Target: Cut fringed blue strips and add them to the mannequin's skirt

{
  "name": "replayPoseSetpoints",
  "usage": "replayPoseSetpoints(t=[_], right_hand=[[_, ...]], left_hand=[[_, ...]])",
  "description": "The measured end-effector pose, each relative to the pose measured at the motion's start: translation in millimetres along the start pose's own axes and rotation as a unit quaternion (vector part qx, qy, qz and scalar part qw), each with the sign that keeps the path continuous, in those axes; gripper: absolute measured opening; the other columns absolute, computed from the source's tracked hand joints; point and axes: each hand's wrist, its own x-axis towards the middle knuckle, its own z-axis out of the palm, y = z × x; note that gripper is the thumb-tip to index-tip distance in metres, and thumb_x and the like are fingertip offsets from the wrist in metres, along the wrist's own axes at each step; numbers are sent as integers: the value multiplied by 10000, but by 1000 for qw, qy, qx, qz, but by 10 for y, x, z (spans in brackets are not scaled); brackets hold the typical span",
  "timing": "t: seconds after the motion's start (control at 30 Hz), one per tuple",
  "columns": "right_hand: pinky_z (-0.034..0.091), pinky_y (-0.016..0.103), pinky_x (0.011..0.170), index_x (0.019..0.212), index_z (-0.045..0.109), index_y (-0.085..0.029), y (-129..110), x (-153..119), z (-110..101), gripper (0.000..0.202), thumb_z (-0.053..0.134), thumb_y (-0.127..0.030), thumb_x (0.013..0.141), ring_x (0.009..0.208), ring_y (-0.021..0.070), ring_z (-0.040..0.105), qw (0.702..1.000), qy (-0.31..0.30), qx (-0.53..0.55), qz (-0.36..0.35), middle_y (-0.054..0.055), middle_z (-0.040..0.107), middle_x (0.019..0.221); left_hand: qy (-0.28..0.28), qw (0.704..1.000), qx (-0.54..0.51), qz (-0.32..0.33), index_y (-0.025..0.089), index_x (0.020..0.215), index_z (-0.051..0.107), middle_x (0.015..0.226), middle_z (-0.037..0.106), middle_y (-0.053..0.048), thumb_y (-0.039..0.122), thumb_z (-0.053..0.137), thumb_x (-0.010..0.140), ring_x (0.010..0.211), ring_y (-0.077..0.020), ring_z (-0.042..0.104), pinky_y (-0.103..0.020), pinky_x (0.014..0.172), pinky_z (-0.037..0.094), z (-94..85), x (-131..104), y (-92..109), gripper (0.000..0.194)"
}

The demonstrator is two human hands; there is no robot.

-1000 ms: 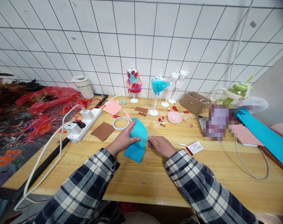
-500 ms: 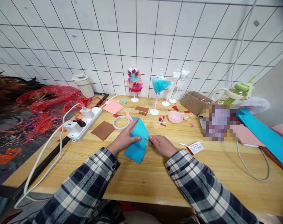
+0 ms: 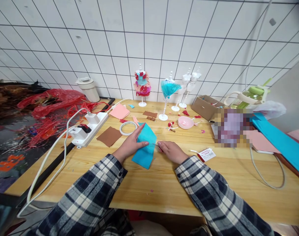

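Observation:
My left hand [image 3: 130,147] grips a folded piece of bright blue crepe paper [image 3: 143,159], its thumb pressed on top and fingers behind. In my right hand [image 3: 172,151] is a pair of small scissors [image 3: 155,145], mostly hidden by the fingers; only thin metal blades show, lying against the paper's right edge. The paper is held tilted just above the table. A roll of white tape [image 3: 121,131] lies just beyond my left hand, beside brown paper squares [image 3: 109,136]. To the right of my right hand lies a white and red tag [image 3: 206,154].
Small white dress forms stand along the wall, one in a ruffled dress [image 3: 142,86], one in blue paper [image 3: 169,89]. A pink bowl [image 3: 185,122], cardboard box [image 3: 205,107] and long blue paper [image 3: 282,141] lie rightward. Left are a power strip [image 3: 90,132] with cables and red plastic [image 3: 51,101].
The scissors' blades have shifted slightly left relative to the paper's edge, and the paper's lower corner has risen a little. Both hands keep their hold.

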Motion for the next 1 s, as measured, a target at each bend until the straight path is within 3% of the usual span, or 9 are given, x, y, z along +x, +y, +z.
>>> replayPoseSetpoints(t=[0.23,0.77,1.0], right_hand=[[367,255,673,696,535,-203,0,-3,-8,533,202,-473,1014,673,149,519,1000,-4,12,5,14,586,694],[335,257,655,685,518,-201,-18,-3,23,539,206,-503,1005,653,141,512,1000,-8,10,16,8,574,674],[329,260,648,688,504,-202,-34,-2,28,502,230,-483,1002,650,142,500,1000,-3,-3,17,8,564,671]], left_hand=[[-4,1000,2,1,244,1518,258,1543,368,-101,337,818,660,1400,-330,356,-464,1155,291,-11,6,-26,1029],[-14,1000,16,23,240,1520,254,1599,242,-80,323,825,660,1435,-315,292,-402,1164,287,59,-9,-40,1036],[-6,999,42,27,222,1517,263,1592,260,-94,333,824,657,1430,-318,302,-404,1153,307,60,-17,-57,1033]])
